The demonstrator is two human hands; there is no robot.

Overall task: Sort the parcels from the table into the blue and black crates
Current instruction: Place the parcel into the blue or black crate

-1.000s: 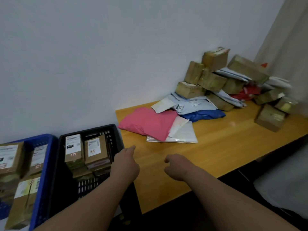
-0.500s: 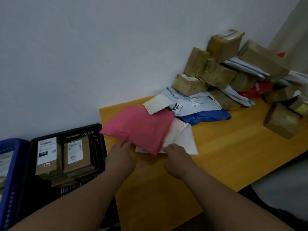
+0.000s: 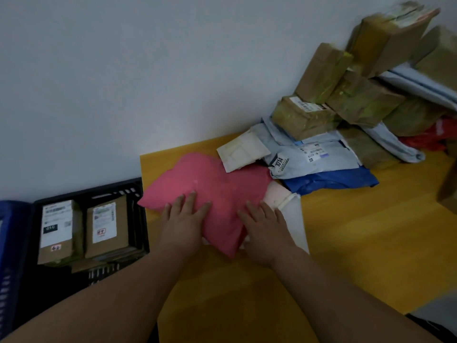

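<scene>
A soft pink mailer bag [image 3: 212, 186] lies at the left end of the yellow table [image 3: 358, 243]. My left hand [image 3: 183, 219] rests flat on its near left part with fingers spread. My right hand [image 3: 265, 226] lies flat over its near right edge, partly on a white mailer [image 3: 294, 216] underneath. The black crate [image 3: 138, 219] stands left of the table and holds two brown labelled boxes [image 3: 81, 229]. Only a sliver of the blue crate [image 3: 10, 233] shows at the far left edge.
Behind the pink bag lie a cream envelope [image 3: 243, 151], a pale blue mailer [image 3: 314, 159] and a dark blue bag [image 3: 331, 180]. Several brown boxes [image 3: 346, 95] are stacked against the white wall at the back right, with a red bag [image 3: 435, 137] among them.
Both hands moved forward from above the table's near edge and now lie flat on the pink mailer. The view has come closer and shifted right, so less of the blue crate shows.
</scene>
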